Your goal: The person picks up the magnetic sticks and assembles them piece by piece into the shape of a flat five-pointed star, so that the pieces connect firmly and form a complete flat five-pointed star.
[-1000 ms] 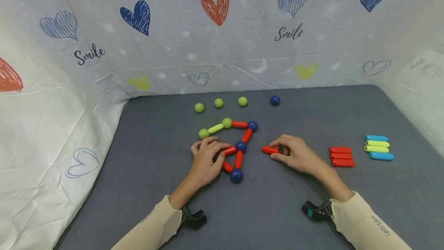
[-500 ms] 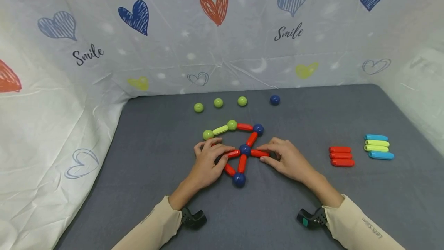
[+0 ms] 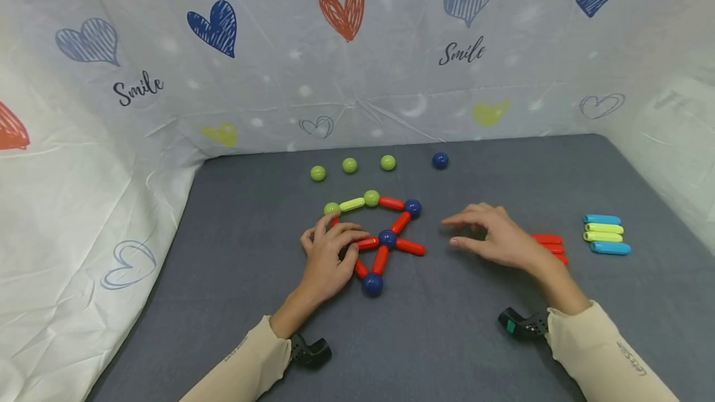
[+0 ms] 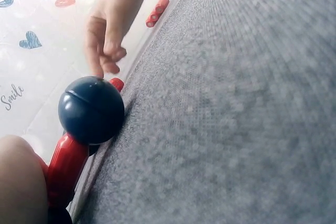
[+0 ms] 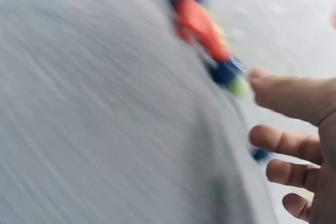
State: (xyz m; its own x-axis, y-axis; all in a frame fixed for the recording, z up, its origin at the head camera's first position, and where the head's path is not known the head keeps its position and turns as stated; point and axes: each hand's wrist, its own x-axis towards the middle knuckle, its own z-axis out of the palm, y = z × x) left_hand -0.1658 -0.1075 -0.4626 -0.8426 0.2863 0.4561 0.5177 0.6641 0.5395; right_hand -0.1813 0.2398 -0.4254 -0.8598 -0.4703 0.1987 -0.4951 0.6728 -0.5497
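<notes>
A flat figure of coloured rods and balls lies on the table. In the head view, my left hand (image 3: 329, 257) pinches a red rod (image 3: 367, 243) between thumb and index finger and covers the figure's left part. That rod joins the central blue ball (image 3: 387, 239); another red rod (image 3: 410, 247) points right from the same ball, its far end free. A blue ball (image 3: 372, 284) forms the lower corner, large in the left wrist view as a dark blue ball (image 4: 91, 110). My right hand (image 3: 494, 236) is off to the right with fingers apart, holding nothing; the right wrist view is blurred.
Several loose balls line the far side: green balls (image 3: 349, 165) and a blue ball (image 3: 440, 160). Right of the figure lie red rods (image 3: 547, 239), partly behind my right hand. Blue and yellow rods (image 3: 606, 228) are farther right. A printed cloth (image 3: 268, 79) hangs behind the grey table.
My right hand brought a red rod to the central blue ball, let go of it and moved away right. The figure shifted slightly. My left hand stayed about where it was.
</notes>
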